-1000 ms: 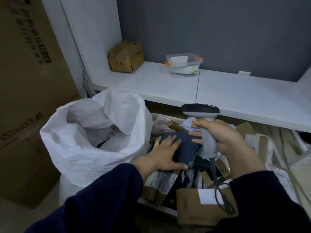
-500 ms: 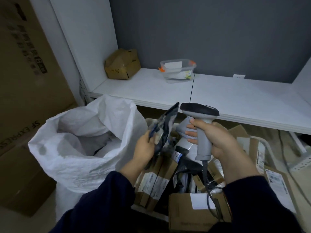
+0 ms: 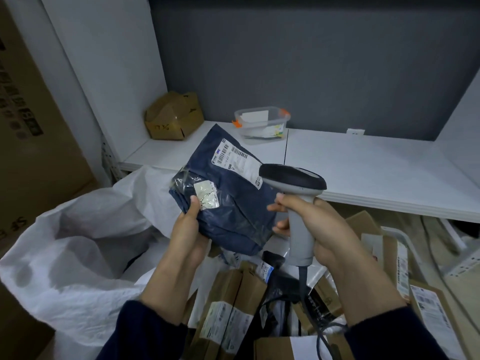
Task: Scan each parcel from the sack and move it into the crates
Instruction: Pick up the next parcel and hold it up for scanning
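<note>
My left hand [image 3: 187, 228] grips a dark blue plastic mailer parcel [image 3: 228, 201] by its left edge, thumb on top, holding it up with its white barcode label facing me. My right hand [image 3: 315, 224] grips the handle of a grey barcode scanner [image 3: 294, 189]; the scanner's dark head sits just right of the label. Right fingertips touch the parcel's right edge. The open white woven sack [image 3: 78, 245] stands at the lower left. Below my hands lies a heap of cardboard parcels [image 3: 233, 307]; the crate under them is hidden.
A white shelf [image 3: 363, 162] runs behind, carrying a crumpled cardboard box [image 3: 172, 116] and a clear plastic tub [image 3: 261, 122]. Large brown cartons [image 3: 33, 126] stand on the left. The scanner cable [image 3: 319, 331] trails down over the parcels.
My left hand lifted the blue parcel off the heap, turned it from edge-on to label-up, and raised it beside the scanner. The view moved closer.
</note>
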